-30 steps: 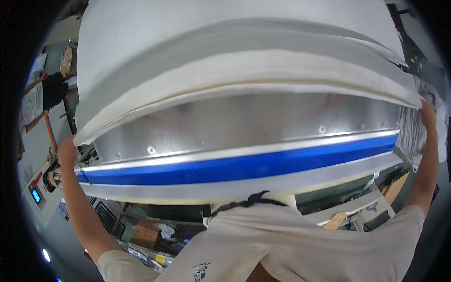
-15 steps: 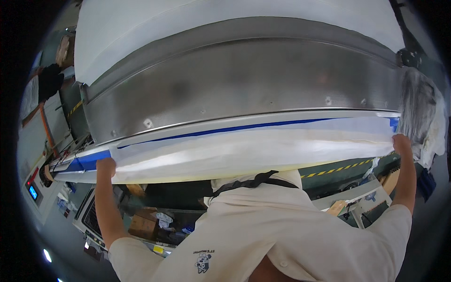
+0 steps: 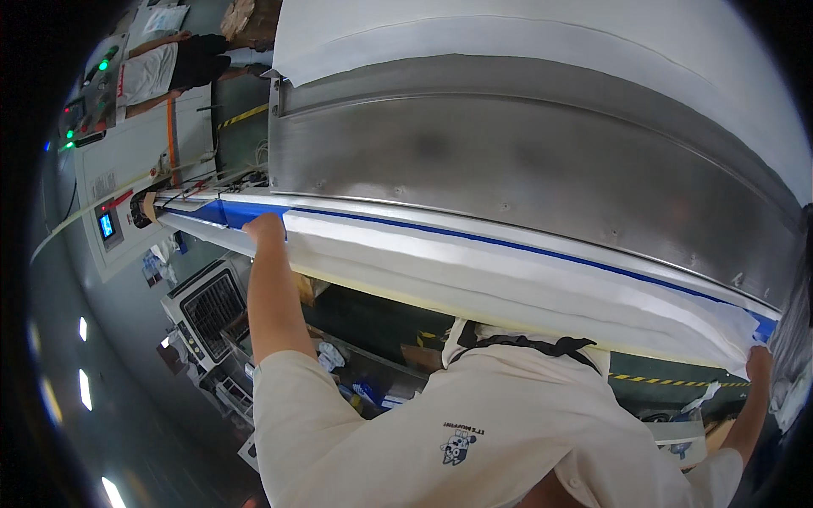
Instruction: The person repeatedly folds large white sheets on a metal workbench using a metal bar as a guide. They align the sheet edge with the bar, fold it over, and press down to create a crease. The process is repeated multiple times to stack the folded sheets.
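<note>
A long white sheet (image 3: 508, 278), which looks like fabric, stretches across in front of me between my two hands. It lies along a blue strip (image 3: 398, 225) on a pale metal ledge. My left hand (image 3: 266, 229) is closed at the sheet's left end, beside a wider blue patch (image 3: 241, 212). Far to the right, my right hand (image 3: 759, 364) pinches the sheet's other end, just below the end of the blue strip. The fingertips of both hands are partly hidden.
Behind the ledge rises a broad metal panel (image 3: 508, 152), with white material (image 3: 542, 38) draped above it. Crumpled clear plastic (image 3: 792, 389) hangs at the right end. A control box with a lit screen (image 3: 106, 224) stands left. Another person (image 3: 165, 72) is at the far left.
My view has swung to the left, so everything sits further right in it. The sheet lies nearer the ledge, and more of the blue strip shows on the right. Both hands keep their hold.
</note>
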`<move>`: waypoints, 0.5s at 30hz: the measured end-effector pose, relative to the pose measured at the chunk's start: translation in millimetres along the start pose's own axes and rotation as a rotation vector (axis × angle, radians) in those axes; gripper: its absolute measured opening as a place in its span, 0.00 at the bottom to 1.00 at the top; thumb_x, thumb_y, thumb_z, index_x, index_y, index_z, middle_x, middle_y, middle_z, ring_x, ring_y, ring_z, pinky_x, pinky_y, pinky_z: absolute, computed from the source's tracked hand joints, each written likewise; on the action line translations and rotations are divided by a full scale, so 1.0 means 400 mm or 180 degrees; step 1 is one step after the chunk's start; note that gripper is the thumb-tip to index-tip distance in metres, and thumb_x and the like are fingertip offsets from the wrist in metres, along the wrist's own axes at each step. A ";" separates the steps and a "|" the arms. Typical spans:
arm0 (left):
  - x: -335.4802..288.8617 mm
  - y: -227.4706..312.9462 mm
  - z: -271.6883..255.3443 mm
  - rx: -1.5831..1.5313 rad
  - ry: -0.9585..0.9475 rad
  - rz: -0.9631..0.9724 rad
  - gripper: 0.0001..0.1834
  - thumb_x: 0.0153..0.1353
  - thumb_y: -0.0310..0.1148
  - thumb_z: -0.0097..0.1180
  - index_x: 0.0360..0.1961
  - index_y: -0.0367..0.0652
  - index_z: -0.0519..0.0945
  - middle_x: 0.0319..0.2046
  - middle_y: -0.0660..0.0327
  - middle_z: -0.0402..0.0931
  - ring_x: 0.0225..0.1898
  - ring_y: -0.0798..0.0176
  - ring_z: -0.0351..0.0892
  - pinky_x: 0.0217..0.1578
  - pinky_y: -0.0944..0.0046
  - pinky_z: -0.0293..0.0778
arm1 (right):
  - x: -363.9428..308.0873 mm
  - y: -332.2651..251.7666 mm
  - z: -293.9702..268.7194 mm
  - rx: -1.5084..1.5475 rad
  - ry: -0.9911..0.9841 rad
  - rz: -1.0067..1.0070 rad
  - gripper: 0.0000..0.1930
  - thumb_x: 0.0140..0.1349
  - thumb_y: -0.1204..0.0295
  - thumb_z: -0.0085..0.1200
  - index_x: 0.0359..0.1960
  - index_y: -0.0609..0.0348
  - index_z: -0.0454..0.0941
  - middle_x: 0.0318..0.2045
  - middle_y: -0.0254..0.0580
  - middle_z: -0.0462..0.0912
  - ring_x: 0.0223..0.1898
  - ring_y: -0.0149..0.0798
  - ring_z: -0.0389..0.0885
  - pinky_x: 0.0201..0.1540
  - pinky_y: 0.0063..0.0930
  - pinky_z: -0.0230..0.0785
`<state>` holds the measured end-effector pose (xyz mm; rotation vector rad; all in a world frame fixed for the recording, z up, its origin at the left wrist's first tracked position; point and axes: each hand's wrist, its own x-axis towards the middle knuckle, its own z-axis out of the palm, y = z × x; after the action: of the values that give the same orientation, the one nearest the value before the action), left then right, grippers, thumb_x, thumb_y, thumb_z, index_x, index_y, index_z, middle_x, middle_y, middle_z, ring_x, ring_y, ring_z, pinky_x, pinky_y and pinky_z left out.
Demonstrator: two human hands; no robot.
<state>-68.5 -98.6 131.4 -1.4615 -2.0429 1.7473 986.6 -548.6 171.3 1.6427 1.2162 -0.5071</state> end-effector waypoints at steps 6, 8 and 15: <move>-0.001 0.057 -0.026 -0.1634 0.1225 0.0194 0.16 0.56 0.34 0.52 0.47 0.50 0.75 0.41 0.54 0.78 0.41 0.49 0.78 0.39 0.51 0.74 | 0.020 -0.080 -0.025 -0.0044 -0.1191 -0.0138 0.25 0.43 0.63 0.54 0.45 0.59 0.73 0.45 0.52 0.75 0.46 0.50 0.74 0.50 0.39 0.67; -0.011 0.058 0.011 -0.1704 0.1448 0.0481 0.19 0.55 0.33 0.50 0.50 0.52 0.74 0.41 0.56 0.78 0.41 0.51 0.78 0.39 0.53 0.73 | 0.056 -0.139 -0.086 0.0711 -0.1012 -0.0533 0.32 0.40 0.60 0.61 0.50 0.62 0.71 0.47 0.53 0.75 0.49 0.53 0.73 0.52 0.42 0.66; -0.267 0.293 -0.182 -0.1927 0.1658 0.0528 0.15 0.60 0.36 0.43 0.47 0.53 0.76 0.44 0.58 0.77 0.40 0.50 0.77 0.38 0.52 0.73 | 0.025 -0.311 -0.319 0.1061 -0.1062 -0.0766 0.28 0.37 0.65 0.59 0.46 0.54 0.76 0.43 0.48 0.79 0.46 0.49 0.76 0.48 0.37 0.69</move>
<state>102.0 -131.6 115.2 -2.0117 -2.2692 0.6508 852.9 -430.7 160.0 1.6050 1.1230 -1.1388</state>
